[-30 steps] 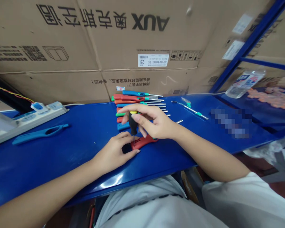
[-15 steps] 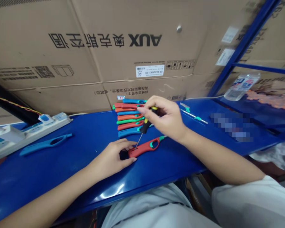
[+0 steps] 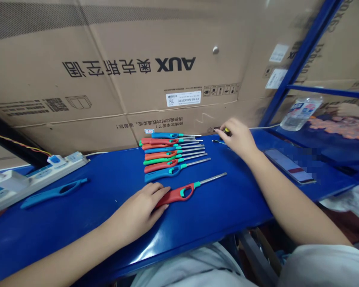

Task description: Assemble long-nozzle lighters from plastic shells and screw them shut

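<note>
My left hand is closed round the butt of a red gas lighter, which lies on the blue table with its metal tube pointing right. A turquoise trigger shows in its finger loop. Toward the back of the table, my right hand grips a yellow and black screwdriver, mostly hidden by the fingers. Just below those fingertips is a small dark-tipped part that I cannot make out. Behind the red lighter, several blue, red, orange and green lighters lie side by side, the nearest being a blue lighter.
A loose blue handle shell lies at left beside a white power strip with plugs. A phone rests at right, and a plastic bottle stands beyond it. A large cardboard box walls off the back.
My right hand has lifted the screwdriver off the red lighter and moved it back and to the right. My left hand now wraps further over the lighter's butt.
</note>
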Action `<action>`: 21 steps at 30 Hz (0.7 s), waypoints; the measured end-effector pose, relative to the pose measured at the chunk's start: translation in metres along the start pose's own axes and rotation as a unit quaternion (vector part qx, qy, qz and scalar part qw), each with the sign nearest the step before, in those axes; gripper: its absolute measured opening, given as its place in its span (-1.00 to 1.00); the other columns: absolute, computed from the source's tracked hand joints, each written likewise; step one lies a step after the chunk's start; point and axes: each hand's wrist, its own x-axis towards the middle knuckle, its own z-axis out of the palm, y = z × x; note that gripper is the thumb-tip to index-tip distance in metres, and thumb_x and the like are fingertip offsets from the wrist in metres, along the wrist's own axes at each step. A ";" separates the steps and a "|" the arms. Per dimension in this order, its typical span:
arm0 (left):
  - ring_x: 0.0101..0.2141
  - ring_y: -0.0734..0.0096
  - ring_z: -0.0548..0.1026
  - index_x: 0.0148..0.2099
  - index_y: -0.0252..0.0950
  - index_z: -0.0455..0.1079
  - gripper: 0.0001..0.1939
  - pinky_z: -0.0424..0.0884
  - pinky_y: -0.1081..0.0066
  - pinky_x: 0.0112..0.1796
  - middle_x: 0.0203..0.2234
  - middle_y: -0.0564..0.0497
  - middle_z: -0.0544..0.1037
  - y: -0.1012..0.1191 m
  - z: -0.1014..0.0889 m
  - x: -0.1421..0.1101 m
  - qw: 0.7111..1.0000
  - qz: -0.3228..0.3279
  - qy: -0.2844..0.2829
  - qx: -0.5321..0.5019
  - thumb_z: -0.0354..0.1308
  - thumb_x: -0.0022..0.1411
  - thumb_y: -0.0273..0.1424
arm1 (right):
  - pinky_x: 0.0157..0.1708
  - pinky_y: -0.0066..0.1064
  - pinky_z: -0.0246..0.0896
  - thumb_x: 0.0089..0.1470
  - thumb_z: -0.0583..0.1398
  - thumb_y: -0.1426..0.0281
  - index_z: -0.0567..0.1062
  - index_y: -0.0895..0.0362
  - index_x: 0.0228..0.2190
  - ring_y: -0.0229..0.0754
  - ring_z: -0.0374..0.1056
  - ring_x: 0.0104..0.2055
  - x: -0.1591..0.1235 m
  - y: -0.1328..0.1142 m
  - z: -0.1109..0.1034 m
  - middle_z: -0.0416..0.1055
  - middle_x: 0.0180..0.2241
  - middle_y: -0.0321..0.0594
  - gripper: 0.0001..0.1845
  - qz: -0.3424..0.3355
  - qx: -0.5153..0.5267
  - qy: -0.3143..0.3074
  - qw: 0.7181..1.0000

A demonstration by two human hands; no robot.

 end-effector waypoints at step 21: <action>-0.09 0.04 0.51 0.08 -0.32 0.43 -0.62 0.48 0.05 -0.03 -0.11 -0.22 0.48 -0.096 -0.060 0.083 0.991 -0.006 0.105 0.079 -0.04 0.35 -0.29 | 0.10 -0.22 0.32 0.11 0.22 0.57 0.58 0.15 -0.10 -0.06 0.45 -0.07 -0.018 0.009 0.055 0.43 -0.06 -0.01 -0.69 0.050 0.049 -0.256 0.964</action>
